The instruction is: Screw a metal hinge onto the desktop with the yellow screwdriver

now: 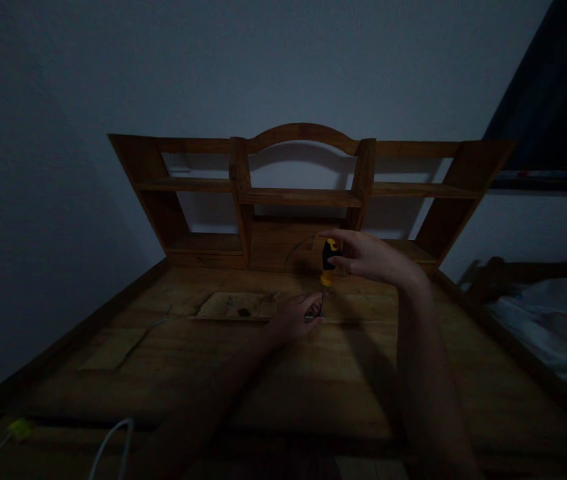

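Observation:
My right hand [370,257] is closed around the black and yellow handle of a screwdriver [330,261], held upright with its tip pointing down at the wooden desk top [343,373]. My left hand [296,317] rests on the desk just below, its fingers pinched on a small metal part [312,316] at the screwdriver's tip. What that part is stays unclear in the dim light.
A wooden hutch with shelves [303,197] stands at the back of the desk against the wall. A thin board [238,305] lies left of my hands, another flat piece [113,348] further left. A white cable [110,443] hangs at the front edge. A bed [553,320] stands right.

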